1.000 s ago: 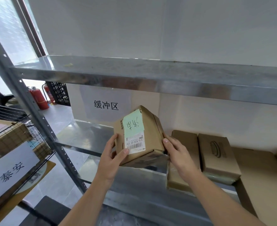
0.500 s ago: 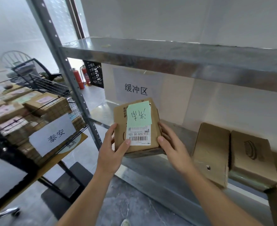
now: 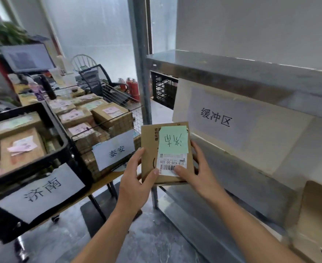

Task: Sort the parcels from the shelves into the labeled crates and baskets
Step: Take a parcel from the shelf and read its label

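A small cardboard parcel (image 3: pixel 150 149) with a green handwritten note and a barcode label is held in front of the metal shelf's post. My left hand (image 3: pixel 137 179) grips its left edge, thumb on the front. My right hand (image 3: pixel 198 171) grips its right side, thumb over the barcode label. At the left stands a black crate (image 3: pixel 61 149) with a white paper label, holding several parcels. Behind it a wire basket (image 3: pixel 118 118) with its own paper label is packed with parcels.
The metal shelf (image 3: pixel 232 69) fills the right side, with a white sign (image 3: pixel 215 118) on its back wall and a cardboard box (image 3: pixel 315 215) at the lower right. Its upright post (image 3: pixel 139 63) stands just behind the parcel. A desk with a monitor (image 3: pixel 27 57), chairs and fire extinguishers (image 3: pixel 133 88) lie farther back.
The parcel has come off the shelf toward the left, still held in both hands. The view has swung left, so the crate and the basket are now in sight.
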